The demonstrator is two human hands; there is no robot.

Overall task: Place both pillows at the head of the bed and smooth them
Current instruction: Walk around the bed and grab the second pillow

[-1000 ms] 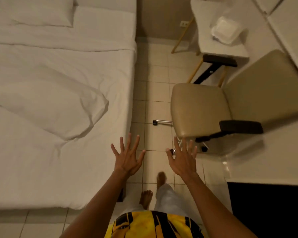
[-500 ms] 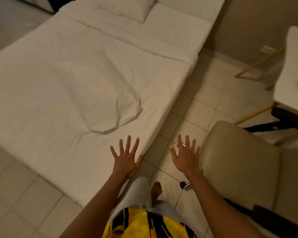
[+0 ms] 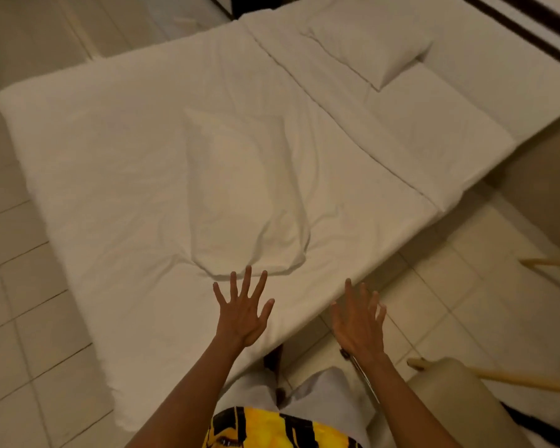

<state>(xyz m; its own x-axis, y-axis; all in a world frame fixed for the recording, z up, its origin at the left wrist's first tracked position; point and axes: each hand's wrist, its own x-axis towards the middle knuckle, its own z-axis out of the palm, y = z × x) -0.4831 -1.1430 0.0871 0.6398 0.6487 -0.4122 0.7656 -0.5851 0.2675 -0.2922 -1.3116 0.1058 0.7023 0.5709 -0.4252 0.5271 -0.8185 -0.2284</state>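
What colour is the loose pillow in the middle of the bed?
White, like the sheet under it; the pillow shows in the head view.

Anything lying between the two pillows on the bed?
Head view: only bare white bedding, with a fold line crossing it, separates the near pillow from the far pillow.

Rumpled white pillow (image 3: pixel 246 202) mid-bed (image 3: pixel 110 140); second white pillow (image 3: pixel 369 46) flat at head end.

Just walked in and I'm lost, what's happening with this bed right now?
A person stands beside the bed, both hands open and holding nothing. The left hand hovers just short of a loose pillow lying mid-mattress; the right hand is over the floor by the bed's edge. The other pillow already lies at the head end.
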